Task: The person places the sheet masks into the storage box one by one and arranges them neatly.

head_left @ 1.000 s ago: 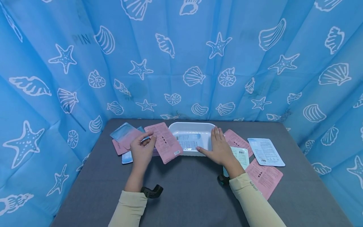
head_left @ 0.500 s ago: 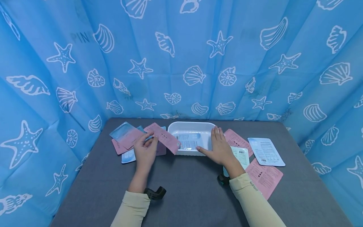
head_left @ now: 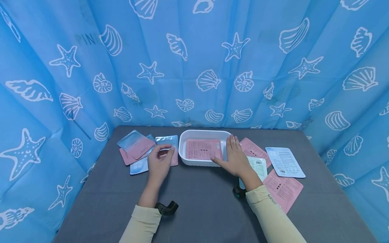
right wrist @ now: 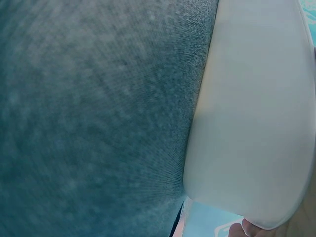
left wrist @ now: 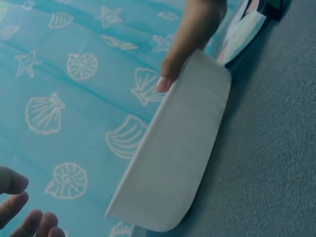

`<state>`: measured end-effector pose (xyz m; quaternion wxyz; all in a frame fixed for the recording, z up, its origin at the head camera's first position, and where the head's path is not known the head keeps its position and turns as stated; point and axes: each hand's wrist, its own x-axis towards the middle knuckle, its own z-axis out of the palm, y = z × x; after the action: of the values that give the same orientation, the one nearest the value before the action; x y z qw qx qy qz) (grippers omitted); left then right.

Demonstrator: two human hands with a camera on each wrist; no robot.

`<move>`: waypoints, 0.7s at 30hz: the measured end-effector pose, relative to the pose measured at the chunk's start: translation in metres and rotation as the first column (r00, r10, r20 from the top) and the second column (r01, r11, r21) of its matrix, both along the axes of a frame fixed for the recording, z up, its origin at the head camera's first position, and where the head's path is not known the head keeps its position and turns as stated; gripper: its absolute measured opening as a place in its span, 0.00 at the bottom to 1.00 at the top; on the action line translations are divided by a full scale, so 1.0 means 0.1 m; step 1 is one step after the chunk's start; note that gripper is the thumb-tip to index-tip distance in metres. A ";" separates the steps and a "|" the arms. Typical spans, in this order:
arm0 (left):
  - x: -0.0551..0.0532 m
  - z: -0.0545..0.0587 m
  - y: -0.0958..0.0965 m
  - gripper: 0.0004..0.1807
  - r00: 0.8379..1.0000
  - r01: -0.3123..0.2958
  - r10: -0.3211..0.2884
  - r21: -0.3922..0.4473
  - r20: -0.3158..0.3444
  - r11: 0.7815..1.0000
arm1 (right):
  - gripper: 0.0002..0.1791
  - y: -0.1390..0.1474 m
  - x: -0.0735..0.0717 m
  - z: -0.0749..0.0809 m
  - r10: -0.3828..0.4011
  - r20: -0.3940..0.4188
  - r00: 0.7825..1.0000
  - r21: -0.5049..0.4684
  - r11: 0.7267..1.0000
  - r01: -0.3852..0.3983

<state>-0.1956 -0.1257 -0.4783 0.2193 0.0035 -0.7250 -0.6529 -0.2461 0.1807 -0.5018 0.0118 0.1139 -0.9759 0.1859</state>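
In the head view a pink sheet-mask packet point(head_left: 203, 149) lies flat inside the white plastic tray point(head_left: 199, 163), printed side up. My right hand point(head_left: 236, 159) rests along the tray's right end with straight fingers, its thumb reaching over the front rim. Left of the tray, my left hand point(head_left: 160, 163) hovers over a blue-and-pink packet point(head_left: 168, 139), fingers loosely bent and holding nothing. The left wrist view shows those fingers point(left wrist: 27, 222) apart from the tray wall point(left wrist: 180, 133). A blue packet point(head_left: 139, 166) and several pink ones point(head_left: 129, 157) overlap at the left.
Right of the tray lie a pale green packet point(head_left: 258, 166), a light blue packet point(head_left: 285, 162) and pink packets point(head_left: 282, 189). Grey cloth point(head_left: 197, 202) covers the table. A blue shell-print curtain point(head_left: 194, 94) hangs close behind it.
My left hand has let go of the pink packet, which now lies in the tray over the blue packet seen there earlier. The left hand has shifted slightly right; the right hand stays put.
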 end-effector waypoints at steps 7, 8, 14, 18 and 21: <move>-0.01 -0.04 -0.14 0.09 0.998 -0.010 0.013 -0.050 0.054 0.999 | 0.66 -0.02 -0.01 0.01 -0.005 -0.004 1.000 0.008 1.000 0.005; -0.01 -0.05 -0.17 0.09 0.998 -0.017 0.020 -0.057 0.061 0.998 | 0.66 -0.02 -0.01 0.01 -0.005 -0.002 1.000 0.011 1.000 0.005; -0.03 -0.04 -0.37 0.09 0.996 -0.051 0.055 -0.062 0.067 0.997 | 0.66 -0.02 0.01 0.02 -0.006 0.011 1.000 0.005 1.000 0.006; -0.06 -0.03 -0.55 0.10 0.993 -0.086 0.090 -0.058 0.075 0.995 | 0.66 -0.02 0.01 0.02 -0.002 0.011 1.000 -0.002 1.000 0.002; -0.08 -0.03 -0.70 0.12 0.988 -0.117 0.122 -0.051 0.094 0.992 | 0.66 -0.03 0.01 0.01 -0.001 0.016 1.000 0.003 1.000 0.001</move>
<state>-0.2031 -0.1962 -0.4812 0.2227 0.0735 -0.7479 -0.6211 -0.2454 0.1781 -0.5003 0.0039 0.1119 -0.9763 0.1853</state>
